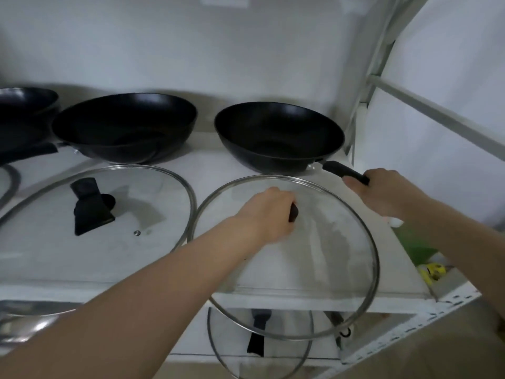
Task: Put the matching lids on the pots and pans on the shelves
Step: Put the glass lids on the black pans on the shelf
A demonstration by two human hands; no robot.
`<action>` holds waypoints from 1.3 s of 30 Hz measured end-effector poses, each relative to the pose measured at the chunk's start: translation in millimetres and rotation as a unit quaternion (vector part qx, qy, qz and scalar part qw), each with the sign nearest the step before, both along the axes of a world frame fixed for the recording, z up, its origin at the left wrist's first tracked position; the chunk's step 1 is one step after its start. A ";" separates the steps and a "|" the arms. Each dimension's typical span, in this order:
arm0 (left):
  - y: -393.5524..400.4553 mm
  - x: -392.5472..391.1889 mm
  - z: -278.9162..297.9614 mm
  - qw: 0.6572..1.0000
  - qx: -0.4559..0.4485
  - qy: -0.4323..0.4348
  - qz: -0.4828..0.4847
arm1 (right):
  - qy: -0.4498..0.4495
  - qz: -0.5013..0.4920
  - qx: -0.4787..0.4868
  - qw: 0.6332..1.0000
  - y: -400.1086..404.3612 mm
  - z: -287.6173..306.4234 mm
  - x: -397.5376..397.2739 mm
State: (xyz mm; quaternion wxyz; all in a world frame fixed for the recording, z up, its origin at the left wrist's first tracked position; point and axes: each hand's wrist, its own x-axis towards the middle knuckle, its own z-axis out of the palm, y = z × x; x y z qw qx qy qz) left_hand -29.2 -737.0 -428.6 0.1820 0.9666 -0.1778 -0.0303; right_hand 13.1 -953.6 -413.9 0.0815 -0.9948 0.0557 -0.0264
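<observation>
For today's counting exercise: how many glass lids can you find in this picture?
4: one held by the left hand at right, one flat mid-shelf, a sliver at the left edge, one on the lower shelf. Others may be hidden.

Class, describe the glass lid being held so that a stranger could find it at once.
On the white shelf stand black woks. In front of the rightmost wok is a glass lid. Unlike the lid lying flat to its left, it overhangs the shelf edge, its knob gripped by the left hand.
</observation>
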 end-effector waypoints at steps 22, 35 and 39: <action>10.2 -104.4 18.7 0.994 0.066 -0.073 -0.048 | 0.021 0.046 0.006 0.999 -4.7 1.5 7.2; 55.5 -50.7 74.5 0.957 0.019 -0.288 0.031 | -0.006 0.075 -0.014 0.997 -11.7 -9.4 11.8; 49.3 5.3 100.0 0.945 -0.008 -0.318 0.080 | -0.005 0.051 -0.012 0.999 -8.5 -5.7 9.4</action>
